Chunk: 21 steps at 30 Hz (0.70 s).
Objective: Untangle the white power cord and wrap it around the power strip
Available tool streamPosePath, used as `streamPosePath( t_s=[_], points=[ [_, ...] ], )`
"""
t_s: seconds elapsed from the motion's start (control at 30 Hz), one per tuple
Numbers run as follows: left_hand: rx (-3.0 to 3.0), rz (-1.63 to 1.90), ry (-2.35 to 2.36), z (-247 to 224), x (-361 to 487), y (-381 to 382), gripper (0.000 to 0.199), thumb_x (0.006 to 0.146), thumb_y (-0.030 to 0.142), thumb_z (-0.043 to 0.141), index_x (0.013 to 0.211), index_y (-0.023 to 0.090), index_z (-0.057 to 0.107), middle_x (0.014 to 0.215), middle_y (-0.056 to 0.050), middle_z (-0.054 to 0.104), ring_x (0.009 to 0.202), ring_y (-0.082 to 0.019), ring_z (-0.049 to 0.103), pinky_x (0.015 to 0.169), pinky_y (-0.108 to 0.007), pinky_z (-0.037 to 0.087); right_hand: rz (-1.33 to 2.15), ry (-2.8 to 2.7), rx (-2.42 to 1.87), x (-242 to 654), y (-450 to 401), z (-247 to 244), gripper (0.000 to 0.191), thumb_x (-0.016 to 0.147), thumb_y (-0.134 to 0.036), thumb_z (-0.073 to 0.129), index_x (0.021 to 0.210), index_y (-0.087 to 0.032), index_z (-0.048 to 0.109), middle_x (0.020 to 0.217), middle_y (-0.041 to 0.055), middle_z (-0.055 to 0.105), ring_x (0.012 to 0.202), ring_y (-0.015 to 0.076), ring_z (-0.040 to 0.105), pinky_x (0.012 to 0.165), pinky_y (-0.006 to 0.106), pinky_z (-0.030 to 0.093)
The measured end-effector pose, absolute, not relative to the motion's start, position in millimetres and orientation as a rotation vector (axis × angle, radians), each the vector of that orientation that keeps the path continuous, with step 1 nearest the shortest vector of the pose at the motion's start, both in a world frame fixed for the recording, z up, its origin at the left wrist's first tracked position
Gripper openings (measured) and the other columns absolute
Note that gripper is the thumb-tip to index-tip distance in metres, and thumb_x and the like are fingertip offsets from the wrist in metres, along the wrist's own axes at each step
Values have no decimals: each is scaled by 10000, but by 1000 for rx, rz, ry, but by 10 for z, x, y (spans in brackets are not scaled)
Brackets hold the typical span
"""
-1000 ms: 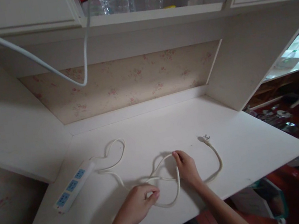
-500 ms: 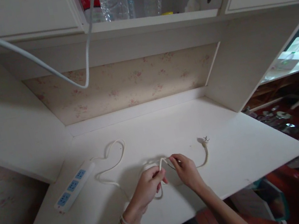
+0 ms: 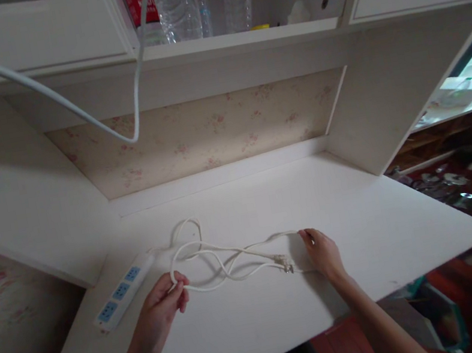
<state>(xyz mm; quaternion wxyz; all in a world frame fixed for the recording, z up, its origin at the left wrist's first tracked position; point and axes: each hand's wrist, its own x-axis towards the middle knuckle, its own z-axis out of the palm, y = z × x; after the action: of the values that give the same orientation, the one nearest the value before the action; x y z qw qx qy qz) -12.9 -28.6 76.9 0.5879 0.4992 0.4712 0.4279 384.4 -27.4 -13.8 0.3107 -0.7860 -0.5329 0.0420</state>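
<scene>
Head view: the left hand (image 3: 164,301) and right hand (image 3: 324,252) each pinch the pale cord (image 3: 205,290), low in the middle. Gentle pulls should help keep the plug (image 3: 287,266) from snagging.

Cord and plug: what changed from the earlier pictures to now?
The left hand moved left toward the power strip, the right hand slightly right, both pinching the cord. The plug moved left and now lies between them. The strip stayed put.

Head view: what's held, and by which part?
Thin white cable, by two bends: left hand at the bundle's left side, right hand at its right. White pronged plug: free.
</scene>
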Motion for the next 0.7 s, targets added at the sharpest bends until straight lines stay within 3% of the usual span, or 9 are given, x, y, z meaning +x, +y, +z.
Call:
streamPosePath(
  t_s=[0.17,0.27,0.37,0.5,0.6,0.7],
  points=[
    [1167,847,1340,848,-151,-354,494,851,597,447,1103,183,544,558,37,510,484,-113,389,470,-211,268,127,-1467,-2091,3806,-249,-117,379,964,-400,323,957,-191,638,999,86,675,848,206,623,691,292,386],
    [1345,668,1475,900,-212,-202,598,880,641,275,945,156,620,528,5,532,486,-137,431,484,-232,297,114,-1502,-2124,3765,-283,-96,377,975,-396,305,992,-205,629,1029,76,661,850,196,623,675,287,378],
    [1791,504,1678,951,-218,-29,491,894,559,354,876,170,654,699,-52,649,654,-193,571,618,-285,406,94,-1546,-2158,3715,-337,-74,389,983,-409,278,1091,-230,607,1069,60,642,813,184,624,633,287,367],
    [2505,461,1687,1007,91,32,357,907,372,450,1196,202,574,1163,-96,626,1076,-244,551,926,-349,395,83,-1565,-2094,3653,-370,-63,417,981,-418,261,1245,-255,539,1154,62,611,846,198,616,649,302,376],
    [2719,192,1577,948,418,23,325,870,359,545,1158,218,595,1114,-96,638,1037,-264,570,887,-379,425,232,-1500,-1985,3651,-332,-78,432,957,-443,299,1211,-234,579,1119,79,623,887,219,600,739,326,397],
    [2706,-104,1570,815,596,72,187,873,241,527,956,141,661,935,-134,666,897,-270,623,774,-375,464,458,-1317,-1820,3698,-264,-99,425,888,-500,421,1080,-198,650,1079,95,642,937,240,579,840,351,392]
  ],
)
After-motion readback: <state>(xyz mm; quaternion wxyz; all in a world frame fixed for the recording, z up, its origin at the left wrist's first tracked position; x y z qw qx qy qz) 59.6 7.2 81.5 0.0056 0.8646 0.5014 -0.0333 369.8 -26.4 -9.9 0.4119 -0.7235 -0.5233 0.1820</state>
